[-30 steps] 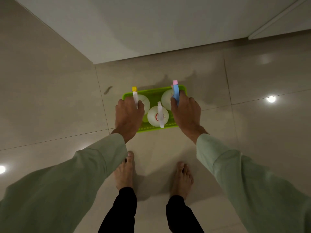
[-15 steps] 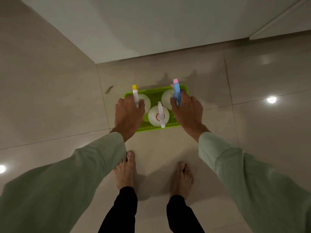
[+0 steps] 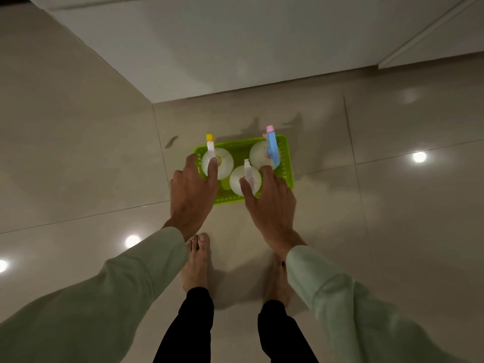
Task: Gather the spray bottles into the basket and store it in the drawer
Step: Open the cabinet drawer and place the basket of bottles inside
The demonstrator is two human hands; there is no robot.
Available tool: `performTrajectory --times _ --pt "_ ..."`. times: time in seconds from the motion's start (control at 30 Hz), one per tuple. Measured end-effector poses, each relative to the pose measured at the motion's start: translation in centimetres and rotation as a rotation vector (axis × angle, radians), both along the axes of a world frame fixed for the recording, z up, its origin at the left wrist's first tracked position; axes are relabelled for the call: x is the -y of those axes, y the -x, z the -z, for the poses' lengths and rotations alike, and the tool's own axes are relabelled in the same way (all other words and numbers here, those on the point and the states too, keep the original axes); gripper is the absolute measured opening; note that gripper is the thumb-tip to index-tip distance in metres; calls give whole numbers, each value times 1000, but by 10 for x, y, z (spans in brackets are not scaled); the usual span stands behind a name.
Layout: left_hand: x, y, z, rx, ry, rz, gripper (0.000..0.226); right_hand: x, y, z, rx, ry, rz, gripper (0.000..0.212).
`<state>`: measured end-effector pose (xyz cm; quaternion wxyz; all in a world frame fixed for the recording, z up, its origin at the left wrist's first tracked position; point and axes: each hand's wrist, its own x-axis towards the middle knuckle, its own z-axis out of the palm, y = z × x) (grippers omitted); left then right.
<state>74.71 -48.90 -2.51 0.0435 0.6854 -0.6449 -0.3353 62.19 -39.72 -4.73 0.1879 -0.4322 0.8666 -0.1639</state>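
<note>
A lime green basket (image 3: pixel 286 163) sits on the tiled floor just in front of my feet. Three white round spray bottles stand upright in it: one with a yellow-tipped nozzle (image 3: pixel 222 159) at the left, one with a white nozzle (image 3: pixel 237 180) at the near middle, and one with a blue and pink trigger (image 3: pixel 258 153) at the right. My left hand (image 3: pixel 191 192) hovers over the basket's near left corner, fingers apart, and my right hand (image 3: pixel 269 203) over its near right corner, also spread. Both hands hide those corners.
A white cabinet front (image 3: pixel 235 48) rises just beyond the basket, with a seam (image 3: pixel 419 35) at the upper right. My bare feet (image 3: pixel 196 260) stand close behind the basket. Glossy beige tiles with light reflections surround it, and a small dark mark (image 3: pixel 171 141) lies to its left.
Both hands have left the basket's sides and drawn back toward me, fingers now spread. The basket and bottles stay in the same spot on the floor.
</note>
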Motion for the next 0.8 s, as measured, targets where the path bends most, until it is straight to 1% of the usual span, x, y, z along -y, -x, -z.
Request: performTrajectory --times 0.1,0.17,0.23,0.47,0.67,0.8 --pt "-5 -8 2 19 5 18 60 6 -5 7 -29 -66 -45 32" --pt "-8 -13 5 28 5 20 60 10 -10 9 -66 -57 -52 21" --pt "-11 -16 8 23 -2 10 60 12 -14 10 -89 -24 -33 14" --pt "-18 -20 11 22 -42 5 60 10 -21 9 -123 19 6 13" --pt "-18 -19 13 27 -38 16 59 11 -20 6 -83 7 48 15" --pt "-18 -18 13 24 -31 22 59 13 -18 4 -85 11 21 16"
